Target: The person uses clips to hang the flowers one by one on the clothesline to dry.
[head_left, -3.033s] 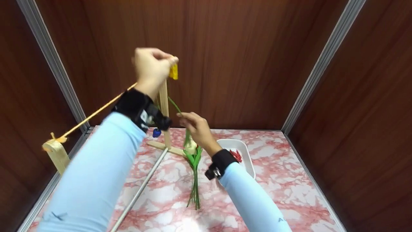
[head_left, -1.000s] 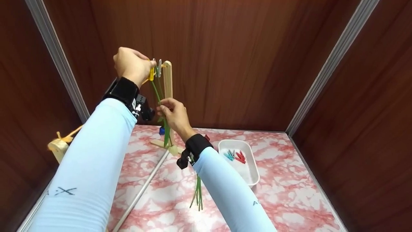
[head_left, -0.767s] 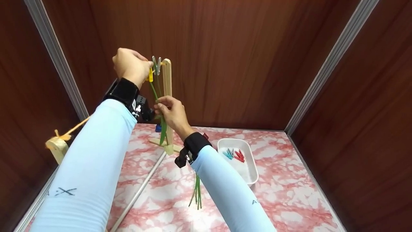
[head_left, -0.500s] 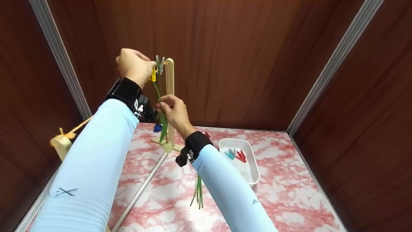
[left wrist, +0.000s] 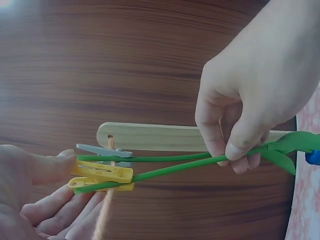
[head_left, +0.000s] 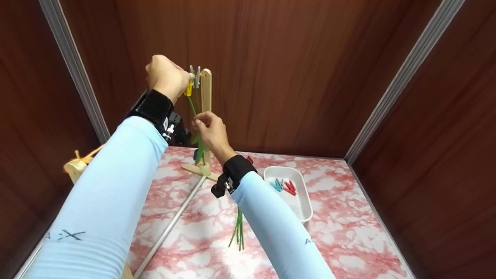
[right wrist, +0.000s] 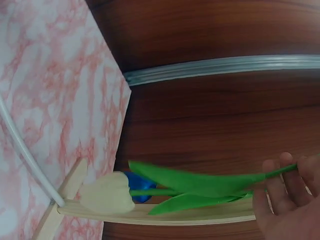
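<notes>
My left hand [head_left: 168, 79] pinches a yellow clothespin [left wrist: 102, 172] at the orange string [left wrist: 104, 215]. The clothespin sits over the end of a green stem [left wrist: 175, 167] beside the string. Lower down, my right hand [head_left: 213, 133] pinches that stem between thumb and fingers. It belongs to an artificial tulip hanging head down, with a cream bloom [right wrist: 106, 193] and green leaves [right wrist: 200, 183]. Just beside it, a grey clothespin [left wrist: 92, 148] holds a second stem at the string; a blue tulip bloom [right wrist: 142, 189] shows behind the cream one.
The string runs between a far wooden post [head_left: 206, 89] and a near one [head_left: 75, 168]. A pale rod [head_left: 170, 226] joins their feet. On the right, a white tray [head_left: 306, 205] holds red [head_left: 290, 187] and teal [head_left: 276, 185] clothespins. More stems [head_left: 239, 232] lie under my right forearm.
Since three seconds ago, the tulip stem and yellow clothespin have come together at the string, and my right hand has moved left and up. Over the last second both hands have barely shifted.
</notes>
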Tool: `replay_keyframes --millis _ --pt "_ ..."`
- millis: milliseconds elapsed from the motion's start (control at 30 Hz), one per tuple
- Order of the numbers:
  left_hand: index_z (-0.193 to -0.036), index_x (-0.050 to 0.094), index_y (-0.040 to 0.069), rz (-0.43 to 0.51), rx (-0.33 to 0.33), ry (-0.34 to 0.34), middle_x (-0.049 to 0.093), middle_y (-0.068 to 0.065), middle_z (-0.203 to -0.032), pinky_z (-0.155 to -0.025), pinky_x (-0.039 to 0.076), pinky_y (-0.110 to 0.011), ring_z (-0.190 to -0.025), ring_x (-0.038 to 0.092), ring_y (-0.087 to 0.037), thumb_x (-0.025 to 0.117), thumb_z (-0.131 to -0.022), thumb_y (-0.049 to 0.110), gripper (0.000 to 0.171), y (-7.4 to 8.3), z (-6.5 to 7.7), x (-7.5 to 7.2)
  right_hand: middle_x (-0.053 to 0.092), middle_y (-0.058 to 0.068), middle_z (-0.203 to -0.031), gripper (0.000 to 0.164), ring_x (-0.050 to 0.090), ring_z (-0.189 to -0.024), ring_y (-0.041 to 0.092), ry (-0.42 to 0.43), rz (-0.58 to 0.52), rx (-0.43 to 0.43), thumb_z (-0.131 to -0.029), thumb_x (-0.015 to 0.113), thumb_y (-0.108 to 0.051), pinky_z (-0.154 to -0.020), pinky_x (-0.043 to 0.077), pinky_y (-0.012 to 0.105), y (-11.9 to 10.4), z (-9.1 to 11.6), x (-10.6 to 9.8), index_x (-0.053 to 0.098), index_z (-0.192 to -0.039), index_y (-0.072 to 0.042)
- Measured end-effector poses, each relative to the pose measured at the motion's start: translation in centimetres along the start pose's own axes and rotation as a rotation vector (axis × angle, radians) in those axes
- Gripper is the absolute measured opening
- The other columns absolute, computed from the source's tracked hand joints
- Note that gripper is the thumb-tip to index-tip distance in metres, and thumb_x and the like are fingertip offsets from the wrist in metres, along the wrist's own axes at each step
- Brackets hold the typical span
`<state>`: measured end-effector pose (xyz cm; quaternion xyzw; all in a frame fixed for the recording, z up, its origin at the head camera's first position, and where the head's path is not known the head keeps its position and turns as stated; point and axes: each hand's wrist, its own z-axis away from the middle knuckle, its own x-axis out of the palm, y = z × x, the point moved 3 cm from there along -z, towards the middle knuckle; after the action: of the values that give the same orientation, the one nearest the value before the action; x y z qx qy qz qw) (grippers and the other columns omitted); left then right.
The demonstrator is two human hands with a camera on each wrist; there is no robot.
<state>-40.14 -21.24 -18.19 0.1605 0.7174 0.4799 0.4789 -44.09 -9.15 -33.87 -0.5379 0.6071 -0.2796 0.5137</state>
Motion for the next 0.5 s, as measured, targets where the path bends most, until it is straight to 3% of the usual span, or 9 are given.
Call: replay_keyframes --millis 167,333,500 --pt "-0.095 0.072 0.019 0.003 0.020 0.016 0.075 -0.008 -0.139 -0.114 0.057 -0.033 -0.130 0.070 -0.024 0.083 -0.094 0.028 0.015 -0.2 0.1 0.3 0.079 0.015 -0.128 0.022 0.074 -0.122 0.026 -0.030 0.081 0.005 -0.110 0.064 -0.012 -0.098 0.061 0.030 0.6 0.6 -0.4 0.072 -0.128 -0.002" --pt "-0.118 0.077 0.012 0.001 0.039 0.018 0.074 -0.009 -0.141 -0.112 0.058 -0.033 -0.130 0.070 -0.025 0.083 -0.095 0.030 0.030 -0.5 0.3 0.4 0.076 0.013 -0.133 0.023 0.070 -0.129 0.026 -0.051 0.146 -0.007 -0.109 0.064 -0.015 -0.108 0.059 0.034 1.4 1.5 -1.3 0.072 -0.129 -0.005" --pt "-0.127 0.077 0.012 0.004 0.047 0.018 0.074 -0.009 -0.142 -0.108 0.060 -0.033 -0.127 0.070 -0.023 0.082 -0.097 0.033 0.037 -0.9 0.3 -0.1 0.078 0.016 -0.127 0.020 0.073 -0.123 0.028 -0.048 0.141 -0.026 -0.108 0.063 -0.009 -0.104 0.060 0.035 2.4 2.3 -2.6 0.072 -0.124 -0.001"
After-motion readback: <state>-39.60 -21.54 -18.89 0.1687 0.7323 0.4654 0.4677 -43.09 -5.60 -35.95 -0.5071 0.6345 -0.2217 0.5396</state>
